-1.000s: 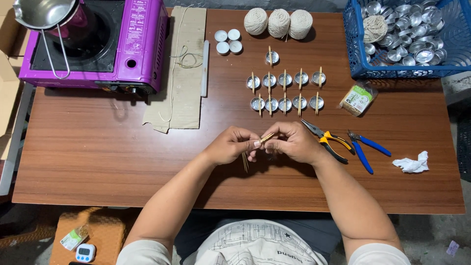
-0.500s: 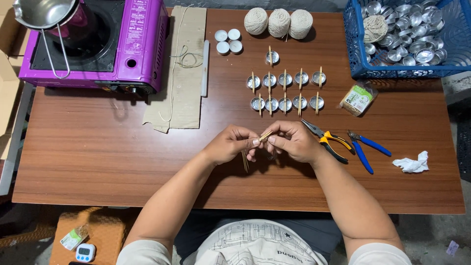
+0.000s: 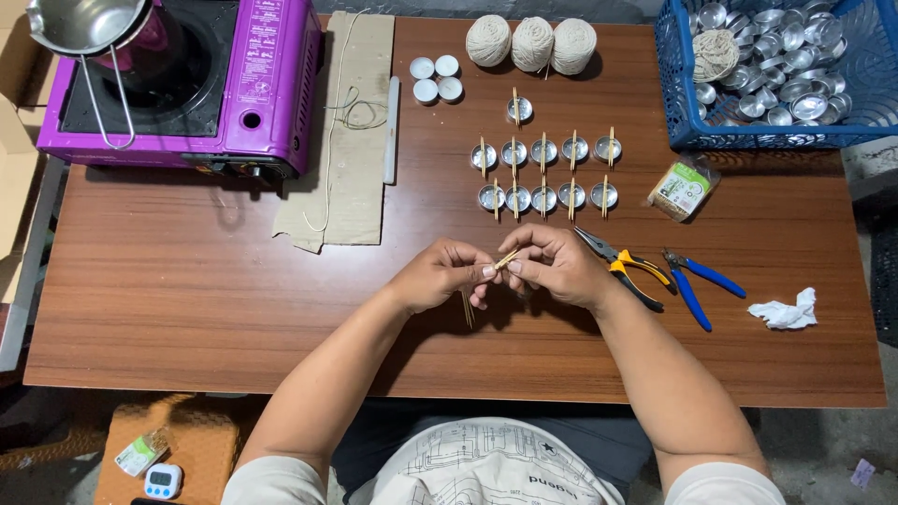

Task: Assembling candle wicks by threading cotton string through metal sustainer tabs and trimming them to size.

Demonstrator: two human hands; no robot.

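My left hand [image 3: 440,273] and my right hand [image 3: 554,266] meet over the middle of the wooden table [image 3: 187,309]. Between their fingertips they pinch a short pair of thin wooden sticks [image 3: 506,259], tilted up to the right. More sticks [image 3: 466,307] hang down below my left hand. Beyond the hands stand rows of small metal cups [image 3: 543,174], each with a stick pair laid across its top.
Yellow-handled pliers [image 3: 627,268] and blue-handled pliers [image 3: 694,283] lie right of my right hand, near a crumpled tissue [image 3: 788,312]. A purple stove [image 3: 187,84] with a metal pot sits far left, beside cardboard [image 3: 351,140]. Three twine balls [image 3: 531,43], white tealights [image 3: 435,79], a blue basket [image 3: 776,70] of cups, a small packet [image 3: 681,190].
My right hand's fingers have shifted slightly on the sticks, lifting a little. Everything else stays in place.
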